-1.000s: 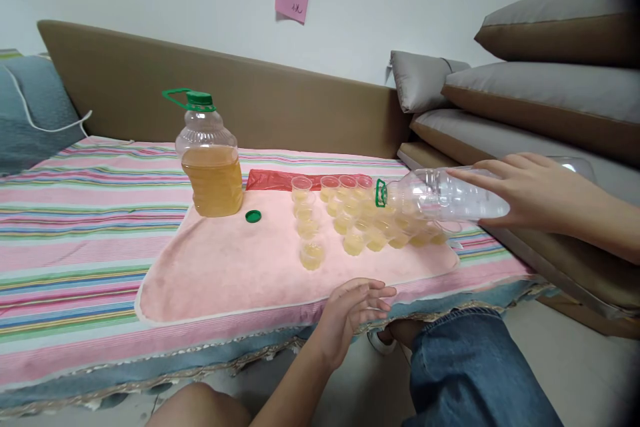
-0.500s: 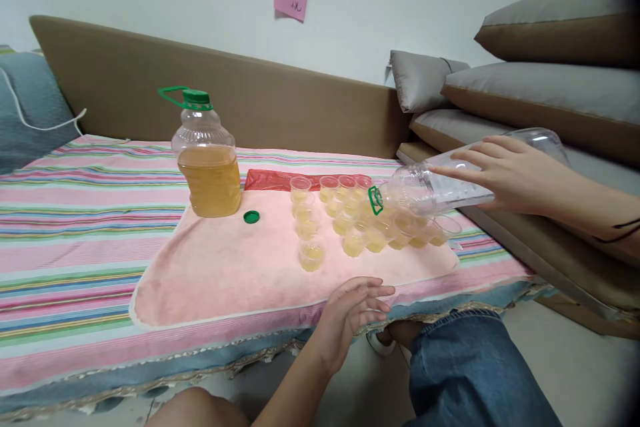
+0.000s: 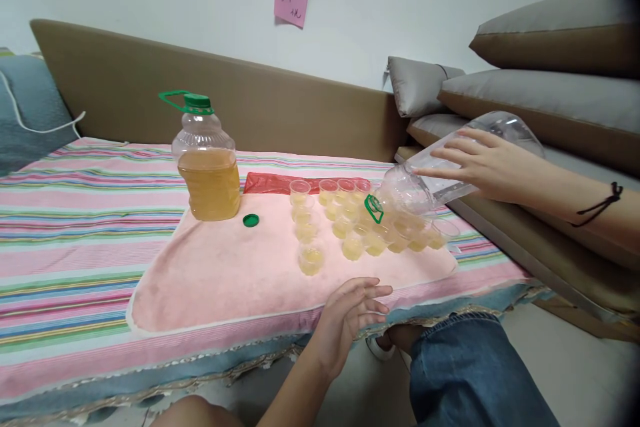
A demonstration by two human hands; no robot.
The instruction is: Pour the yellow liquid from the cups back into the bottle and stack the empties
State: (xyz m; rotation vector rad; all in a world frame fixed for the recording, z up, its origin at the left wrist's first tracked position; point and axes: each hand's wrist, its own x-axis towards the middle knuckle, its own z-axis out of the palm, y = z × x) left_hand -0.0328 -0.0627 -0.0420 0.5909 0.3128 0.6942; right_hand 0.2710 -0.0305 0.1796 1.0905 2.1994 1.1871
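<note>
The left hand (image 3: 345, 323) is nearest, held off the front edge of the pink mat (image 3: 210, 287); its grip is loosely open, fingers slightly curved, and holds nothing. Beyond it, the front cup (image 3: 311, 259) of a separate column stands on the mat. To its right is the main group of clear cups (image 3: 353, 247); those clearly visible contain pale yellow liquid.

Above this group, the right hand (image 3: 483, 167) has its grip closed around the body of the clear bottle (image 3: 405, 188). Over the last second the bottle has changed from nearly level to a steeper tilt: its base is raised, and the neck with the green ring (image 3: 374, 209) points down toward the cups. In judgement, this attitude lets any remaining contents run to the neck. No stream can be made out.

Farther back, a loose green cap (image 3: 251, 220) lies on the mat near the capped, part-filled bottle (image 3: 213, 187), which stands upright and remains in place. A red plastic sheet (image 3: 267, 183) lies behind.
</note>
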